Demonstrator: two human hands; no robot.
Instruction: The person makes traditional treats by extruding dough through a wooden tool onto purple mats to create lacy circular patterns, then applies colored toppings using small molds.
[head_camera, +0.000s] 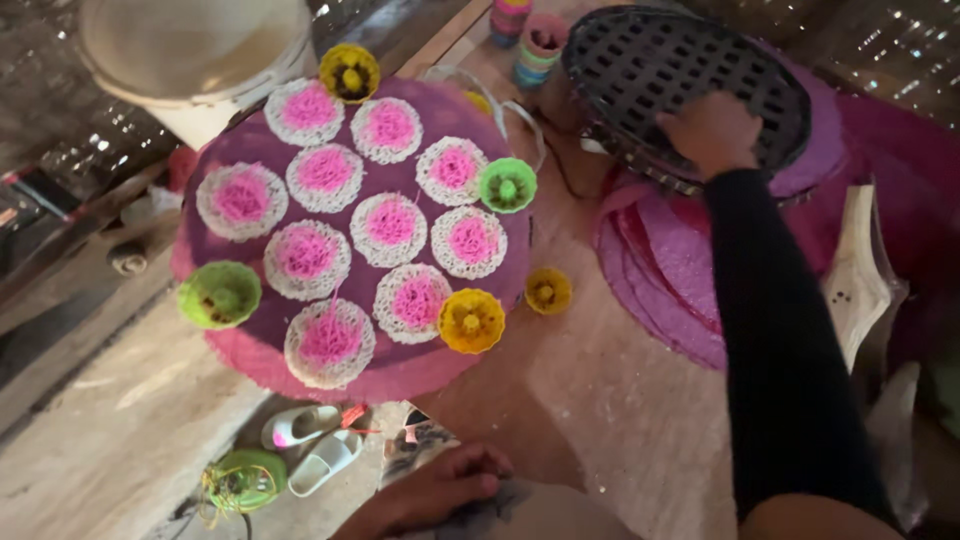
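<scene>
- Head view: the person's right hand (716, 130), on a black-sleeved arm, reaches to the upper right of the frame and rests on a dark woven tray (690, 85).
- Fingers curl over the tray's near rim; whether they grip or merely press cannot be told.
- By its open lattice weave, the tray looks light and fairly stiff, best lifted by its rim.
- It sits atop a stack of purple round mats (670, 270) on the surface (600, 400).
- At bottom centre, the left hand (440, 490) lies relaxed on a knee, holding nothing.
- Left of centre, a purple mat (400, 375) carries pink-and-white noodle rounds (390, 222) and small fluted cups (470, 320).
</scene>
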